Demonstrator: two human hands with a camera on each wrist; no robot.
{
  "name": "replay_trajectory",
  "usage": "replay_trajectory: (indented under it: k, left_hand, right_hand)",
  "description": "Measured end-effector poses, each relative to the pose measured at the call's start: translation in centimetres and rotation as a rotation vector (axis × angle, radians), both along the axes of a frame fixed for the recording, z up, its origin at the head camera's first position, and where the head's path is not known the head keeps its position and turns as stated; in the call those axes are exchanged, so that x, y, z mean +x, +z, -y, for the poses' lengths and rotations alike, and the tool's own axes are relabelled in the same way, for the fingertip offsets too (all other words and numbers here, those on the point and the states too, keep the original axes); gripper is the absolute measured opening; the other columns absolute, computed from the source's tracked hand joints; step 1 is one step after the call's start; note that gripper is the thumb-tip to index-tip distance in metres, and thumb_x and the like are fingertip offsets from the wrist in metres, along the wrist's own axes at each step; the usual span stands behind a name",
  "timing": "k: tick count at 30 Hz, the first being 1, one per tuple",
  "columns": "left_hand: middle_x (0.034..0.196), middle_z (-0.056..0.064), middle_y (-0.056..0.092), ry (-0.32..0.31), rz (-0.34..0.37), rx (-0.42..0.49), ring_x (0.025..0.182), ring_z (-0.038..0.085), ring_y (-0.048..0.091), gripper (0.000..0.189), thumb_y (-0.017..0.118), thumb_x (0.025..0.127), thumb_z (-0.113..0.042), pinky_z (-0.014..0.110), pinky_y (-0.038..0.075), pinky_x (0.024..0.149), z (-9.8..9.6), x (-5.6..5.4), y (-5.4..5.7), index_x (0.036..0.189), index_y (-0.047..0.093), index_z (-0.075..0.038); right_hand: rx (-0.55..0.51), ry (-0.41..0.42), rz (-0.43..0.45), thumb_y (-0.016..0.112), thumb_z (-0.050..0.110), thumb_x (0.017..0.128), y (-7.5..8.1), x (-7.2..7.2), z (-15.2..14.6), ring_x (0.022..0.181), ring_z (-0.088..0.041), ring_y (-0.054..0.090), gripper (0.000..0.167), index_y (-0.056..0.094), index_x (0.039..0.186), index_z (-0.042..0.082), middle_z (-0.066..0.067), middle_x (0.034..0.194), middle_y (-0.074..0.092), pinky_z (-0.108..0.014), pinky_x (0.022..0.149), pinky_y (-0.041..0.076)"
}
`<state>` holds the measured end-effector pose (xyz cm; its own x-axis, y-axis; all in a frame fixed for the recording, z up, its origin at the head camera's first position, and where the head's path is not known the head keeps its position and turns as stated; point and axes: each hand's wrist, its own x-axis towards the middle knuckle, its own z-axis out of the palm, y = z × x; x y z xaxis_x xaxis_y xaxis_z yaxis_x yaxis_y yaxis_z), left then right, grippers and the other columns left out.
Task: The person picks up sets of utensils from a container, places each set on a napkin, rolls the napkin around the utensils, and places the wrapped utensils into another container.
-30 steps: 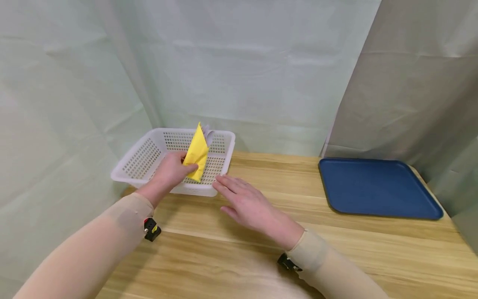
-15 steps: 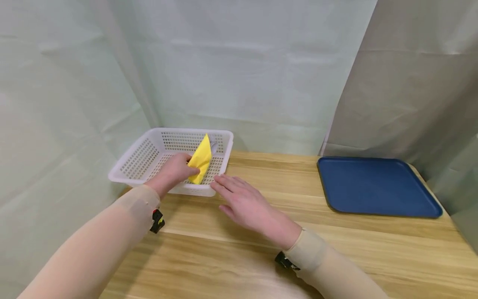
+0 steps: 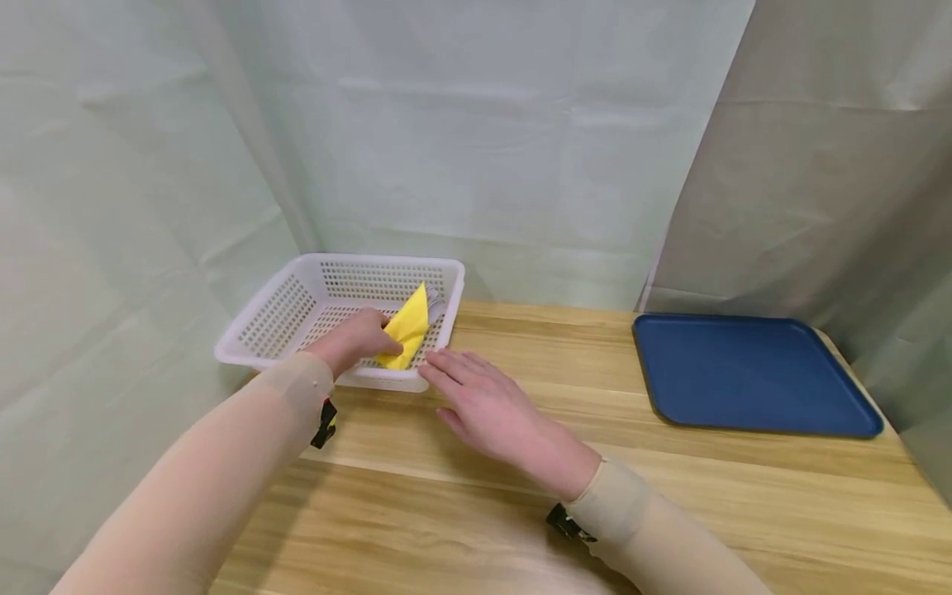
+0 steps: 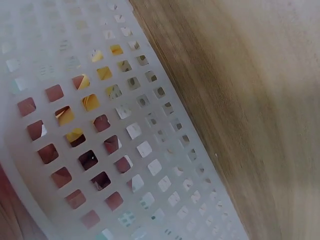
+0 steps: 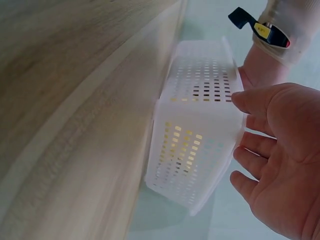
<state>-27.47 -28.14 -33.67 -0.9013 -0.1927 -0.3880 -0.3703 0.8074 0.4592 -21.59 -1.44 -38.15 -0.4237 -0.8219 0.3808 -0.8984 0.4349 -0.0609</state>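
Observation:
Inside the white plastic basket (image 3: pixel 387 377), my left hand (image 3: pixel 355 337) pinches a folded yellow napkin (image 3: pixel 411 324) between thumb and fingers. From the napkin's far right side poke the pale grey ends of cutlery (image 3: pixel 435 304), with fork tines showing; how many pieces there are is unclear. Through the basket's holes, the left wrist view shows bits of yellow napkin (image 4: pixel 91 102) and fingers. At the front right corner of the basket, my right hand (image 3: pixel 487 403) has its fingers extended, the fingertips at the rim. Its palm side (image 5: pixel 292 160) faces the right wrist camera.
The basket stands at the back left of a wooden table (image 3: pixel 416 512), close to pale curtains (image 3: pixel 483 149). A blue tray (image 3: pixel 751 376) lies flat at the table's right, near a grey-brown curtain (image 3: pixel 811 165). Bare wood separates tray and basket.
My left hand has lowered the napkin and cutlery into the basket and a little rightward, and the bundle now leans more to the right. The right hand has barely moved.

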Motion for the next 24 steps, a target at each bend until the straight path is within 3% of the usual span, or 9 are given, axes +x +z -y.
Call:
replay_trajectory:
  k: [4,12,19,24]
  left_hand:
    - [0.135,0.023,0.064,-0.001,0.017,0.004,0.118,0.036,0.057,0.060,0.077,0.103,-0.017,0.056,0.045,0.117,0.1,-0.3,-0.2,0.152,0.055,0.009]
    - [0.144,0.025,0.057,0.001,0.086,0.022,0.123,0.039,0.054,0.071,0.078,0.103,-0.020,0.058,0.044,0.119,0.0,0.3,0.2,0.159,0.046,0.009]
    - [0.120,0.019,0.061,-0.037,0.103,0.037,0.105,0.033,0.056,0.056,0.079,0.100,-0.023,0.042,0.047,0.093,0.7,-0.1,-0.2,0.142,0.058,0.008]
    - [0.110,0.015,0.059,-0.022,0.125,0.056,0.096,0.029,0.055,0.050,0.080,0.100,-0.024,0.037,0.046,0.085,1.2,-0.7,-0.6,0.136,0.061,0.006]
  right_hand:
    - [-0.009,0.000,-0.002,0.080,0.028,0.104,0.0,0.0,0.0,0.159,-0.028,0.042,0.069,0.052,0.164,0.009,-0.011,0.171,0.046,-0.045,0.133,0.026]
    - [-0.015,0.008,-0.010,0.078,0.028,0.105,0.1,0.2,0.0,0.159,-0.027,0.043,0.066,0.053,0.164,0.009,-0.010,0.170,0.048,-0.044,0.133,0.028]
    - [-0.023,0.009,-0.004,0.079,0.026,0.105,0.0,0.0,0.0,0.159,-0.027,0.043,0.066,0.053,0.163,0.007,-0.011,0.169,0.050,-0.044,0.133,0.027]
    - [-0.014,0.004,-0.007,0.078,0.027,0.105,0.1,0.0,0.0,0.159,-0.026,0.043,0.066,0.052,0.164,0.009,-0.011,0.169,0.050,-0.043,0.133,0.027]
